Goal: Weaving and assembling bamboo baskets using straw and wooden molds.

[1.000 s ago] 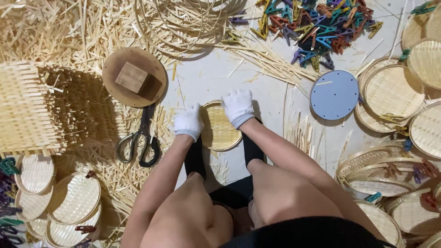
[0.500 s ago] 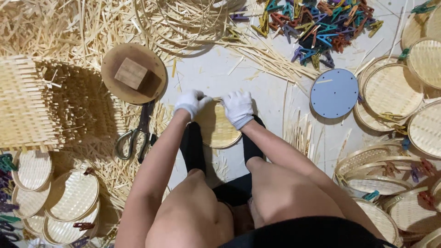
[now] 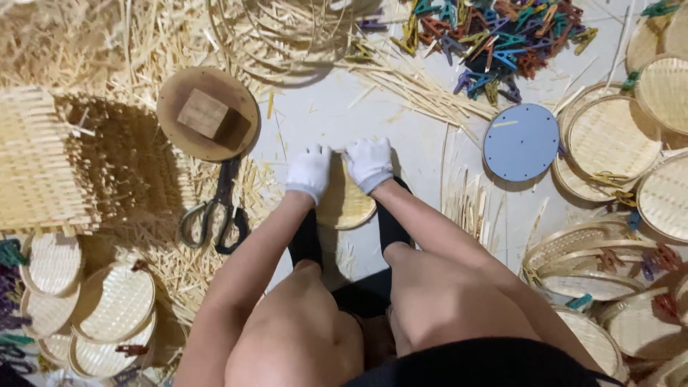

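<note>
Fingers of both gloved hands [image 3: 340, 168] on round woven tray [image 3: 346, 203], lying flat

No packages, labels, signs or screens visible in the head view. Nothing in frame carries a printed wrapper, tag, placard or display.
</note>
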